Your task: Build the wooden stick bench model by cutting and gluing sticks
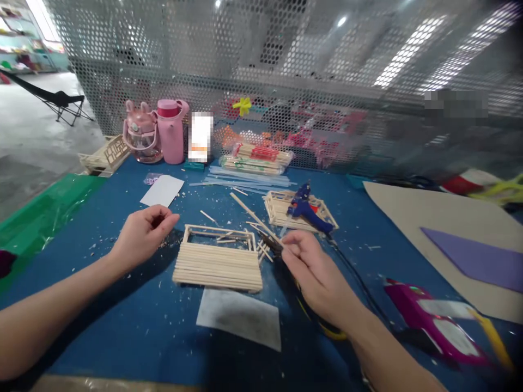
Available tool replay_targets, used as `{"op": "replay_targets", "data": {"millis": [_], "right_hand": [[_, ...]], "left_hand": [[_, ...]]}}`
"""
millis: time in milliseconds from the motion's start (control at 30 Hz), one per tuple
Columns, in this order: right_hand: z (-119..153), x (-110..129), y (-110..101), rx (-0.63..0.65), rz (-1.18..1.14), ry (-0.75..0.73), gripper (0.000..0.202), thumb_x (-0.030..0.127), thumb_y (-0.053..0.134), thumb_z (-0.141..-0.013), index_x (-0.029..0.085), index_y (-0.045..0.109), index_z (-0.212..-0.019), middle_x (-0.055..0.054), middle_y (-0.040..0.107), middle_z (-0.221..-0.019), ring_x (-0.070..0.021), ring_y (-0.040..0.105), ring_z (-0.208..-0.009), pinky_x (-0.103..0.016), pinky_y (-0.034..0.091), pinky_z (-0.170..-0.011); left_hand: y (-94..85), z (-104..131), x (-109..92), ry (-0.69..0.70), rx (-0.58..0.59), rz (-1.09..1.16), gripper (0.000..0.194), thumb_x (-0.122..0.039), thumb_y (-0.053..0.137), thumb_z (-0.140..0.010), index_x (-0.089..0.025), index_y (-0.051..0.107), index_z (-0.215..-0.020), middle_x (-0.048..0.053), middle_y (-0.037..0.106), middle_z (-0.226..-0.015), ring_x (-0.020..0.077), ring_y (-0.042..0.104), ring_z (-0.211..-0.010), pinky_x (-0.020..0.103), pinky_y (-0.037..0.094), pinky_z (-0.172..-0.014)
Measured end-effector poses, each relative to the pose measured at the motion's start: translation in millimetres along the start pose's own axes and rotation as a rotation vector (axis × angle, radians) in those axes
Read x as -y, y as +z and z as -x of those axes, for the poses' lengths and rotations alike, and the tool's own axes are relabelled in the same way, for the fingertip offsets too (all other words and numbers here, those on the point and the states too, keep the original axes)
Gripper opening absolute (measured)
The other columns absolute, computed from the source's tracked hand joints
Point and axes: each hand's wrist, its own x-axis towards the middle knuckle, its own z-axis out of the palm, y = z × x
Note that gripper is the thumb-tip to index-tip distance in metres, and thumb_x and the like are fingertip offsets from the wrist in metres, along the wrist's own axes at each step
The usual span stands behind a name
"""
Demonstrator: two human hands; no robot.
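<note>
My right hand [312, 267] pinches a thin wooden stick [255, 216] that slants up and to the left. Dark cutter jaws [270, 243] show by its fingertips, and yellow handles lie below the palm; whether the hand grips this tool I cannot tell. To the left, my left hand [143, 234] is loosely curled, thumb and forefinger close together, with nothing visible in it. Between the hands lies a small frame of wooden sticks [218, 264], its near part covered by sticks side by side and its far part uncovered. Cut stick pieces [265, 250] are scattered at its right end.
A blue glue gun [308, 209] rests on a second stick frame [278, 209]. White paper [239, 316] lies in front. Behind are translucent glue sticks [245, 179], bagged sticks [257, 158] and pink bottles [170, 133]. A magenta device [437, 324] and cardboard [404, 223] are at right.
</note>
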Motion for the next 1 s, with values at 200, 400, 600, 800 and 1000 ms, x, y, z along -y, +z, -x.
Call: {"op": "replay_targets", "data": {"millis": [200, 400, 600, 800, 1000], "right_hand": [[-11, -4, 10, 0.036, 0.173, -0.267, 0.013, 0.023, 0.045, -0.087, 0.021, 0.058, -0.09, -0.004, 0.062, -0.077, -0.0145, 0.058, -0.069, -0.026, 0.044, -0.061], [-14, -12, 19, 0.005, 0.173, -0.319, 0.017, 0.019, 0.044, -0.087, 0.02, 0.06, -0.091, -0.006, 0.063, -0.08, -0.0155, 0.06, -0.073, -0.026, 0.046, -0.064], [-21, -11, 27, 0.03, 0.133, -0.297, 0.014, 0.018, 0.044, -0.087, 0.02, 0.057, -0.087, -0.005, 0.062, -0.078, -0.0148, 0.059, -0.071, -0.025, 0.046, -0.064], [-23, -15, 30, 0.069, 0.1, -0.302, 0.019, 0.016, 0.041, -0.087, 0.02, 0.059, -0.088, -0.006, 0.063, -0.081, -0.0157, 0.06, -0.074, -0.027, 0.047, -0.065], [-24, -17, 29, 0.067, 0.089, -0.298, 0.021, 0.014, 0.041, -0.086, 0.02, 0.061, -0.087, -0.005, 0.064, -0.082, -0.0157, 0.061, -0.074, -0.027, 0.047, -0.065]], "left_hand": [[8.0, 0, 13, -0.142, 0.133, 0.158, 0.035, -0.043, 0.047, -0.08, -0.017, 0.053, -0.057, -0.004, 0.046, -0.047, 0.0085, 0.039, -0.045, 0.021, 0.03, -0.046], [11.6, 3, 13, -0.274, 0.231, 0.422, 0.022, -0.037, 0.058, -0.072, -0.015, 0.059, -0.068, -0.002, 0.058, -0.06, 0.0084, 0.046, -0.051, 0.022, 0.038, -0.052], [15.1, 8, 5, -0.417, 0.277, 0.676, 0.027, -0.036, 0.064, -0.069, -0.015, 0.055, -0.084, -0.003, 0.057, -0.064, 0.0081, 0.05, -0.054, 0.02, 0.039, -0.047], [15.8, 8, 5, -0.467, 0.329, 0.759, 0.029, -0.032, 0.065, -0.07, -0.015, 0.052, -0.09, -0.004, 0.055, -0.054, 0.0068, 0.048, -0.048, 0.018, 0.039, -0.045], [17.4, 9, 9, -0.504, 0.341, 0.808, 0.03, -0.029, 0.067, -0.07, -0.015, 0.051, -0.091, -0.004, 0.057, -0.056, 0.0061, 0.051, -0.049, 0.019, 0.042, -0.051]]}}
